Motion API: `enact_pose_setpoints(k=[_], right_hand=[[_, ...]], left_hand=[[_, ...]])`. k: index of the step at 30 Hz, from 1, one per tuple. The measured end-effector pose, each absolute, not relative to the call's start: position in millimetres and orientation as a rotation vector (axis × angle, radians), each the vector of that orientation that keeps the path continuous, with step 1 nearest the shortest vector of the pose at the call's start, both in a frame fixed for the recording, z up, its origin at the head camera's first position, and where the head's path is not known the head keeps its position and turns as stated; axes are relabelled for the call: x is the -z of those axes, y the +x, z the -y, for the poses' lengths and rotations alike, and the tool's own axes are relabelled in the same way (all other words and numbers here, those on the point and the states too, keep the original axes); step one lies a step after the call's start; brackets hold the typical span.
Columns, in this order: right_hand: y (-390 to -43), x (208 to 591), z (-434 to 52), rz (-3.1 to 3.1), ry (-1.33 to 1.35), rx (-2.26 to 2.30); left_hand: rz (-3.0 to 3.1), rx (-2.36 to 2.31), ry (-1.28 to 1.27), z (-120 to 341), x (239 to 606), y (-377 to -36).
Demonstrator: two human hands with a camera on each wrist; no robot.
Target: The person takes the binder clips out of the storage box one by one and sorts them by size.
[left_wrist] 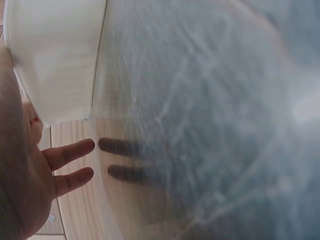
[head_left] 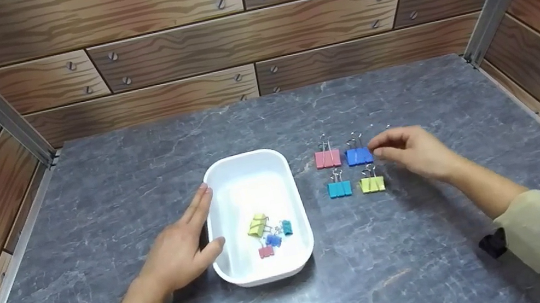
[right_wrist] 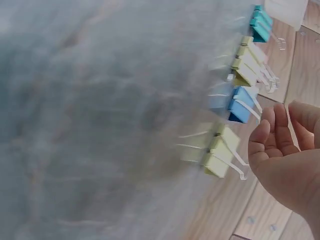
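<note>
Head view has our right hand (head_left: pixel 409 152) hovering just right of the blue clip (head_left: pixel 359 156), fingers loosely curled and pointing at it, holding nothing as far as we can see. That blue clip stands on the grey surface (head_left: pixel 433 256) in the back row next to the pink clip (head_left: pixel 327 158); in front of them are the teal clip (head_left: pixel 339 189) and the yellow-green clip (head_left: pixel 372 184). Whether our fingertips actually touch the blue one, we can't tell, the hand covers that spot.

Right wrist cam is pretty smeary, but it catches something the head view hides: a fifth, pale yellow clip (right_wrist: pixel 220 155) sitting nearest our curled fingers (right_wrist: pixel 272 132), apart from them. Colours look washed out there, and the pink one doesn't read as pink at all.

Our left hand (head_left: pixel 182 250) lies with straight fingers against the left wall of the white tray (head_left: pixel 247 275), thumb hooked at its rim, not really gripping. Inside the tray lies a little heap of small clips (head_left: pixel 267 232): yellow, blue, teal, pink.

Left wrist cam only gives us the tray's outer wall (left_wrist: pixel 55 55), two fingers (left_wrist: pixel 70 152) and their blurry reflection; none of the clips show there.
</note>
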State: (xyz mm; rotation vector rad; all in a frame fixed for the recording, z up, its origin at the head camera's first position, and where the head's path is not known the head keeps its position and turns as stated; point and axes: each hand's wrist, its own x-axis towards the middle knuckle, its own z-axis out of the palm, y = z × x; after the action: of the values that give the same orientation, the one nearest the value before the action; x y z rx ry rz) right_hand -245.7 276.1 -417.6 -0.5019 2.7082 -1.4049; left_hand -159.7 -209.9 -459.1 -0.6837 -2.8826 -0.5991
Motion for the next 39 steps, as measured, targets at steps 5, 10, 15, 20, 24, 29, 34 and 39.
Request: enact_pose_setpoints(k=[5,10,15,20,24,29,34,39], right_hand=[[-240,398,-259,-2.739,-0.580,1.484],[-233,384,-229,-2.666,-0.673,1.571],[-227,380,-191,-2.558,-0.783,1.635],[-222,384,-153,-2.491,-0.923,1.635],[-219,391,-124,-2.407,-0.961,1.639],[-218,405,-98,-2.417,-0.989,1.563],[-219,419,-87,-2.513,-1.065,1.423],[-220,427,-84,-2.534,-1.176,1.285]], left_hand=[[2.873,0.616,-0.698,210,459,-159],[2.863,0.621,-0.708,210,460,-160],[2.873,0.626,-0.703,210,459,-161],[2.871,0.629,-0.710,210,459,-161],[2.863,0.627,-0.709,210,460,-160],[2.869,0.615,-0.697,210,460,-159],[2.882,0.615,-0.685,210,459,-159],[2.892,0.624,-0.672,210,459,-159]])
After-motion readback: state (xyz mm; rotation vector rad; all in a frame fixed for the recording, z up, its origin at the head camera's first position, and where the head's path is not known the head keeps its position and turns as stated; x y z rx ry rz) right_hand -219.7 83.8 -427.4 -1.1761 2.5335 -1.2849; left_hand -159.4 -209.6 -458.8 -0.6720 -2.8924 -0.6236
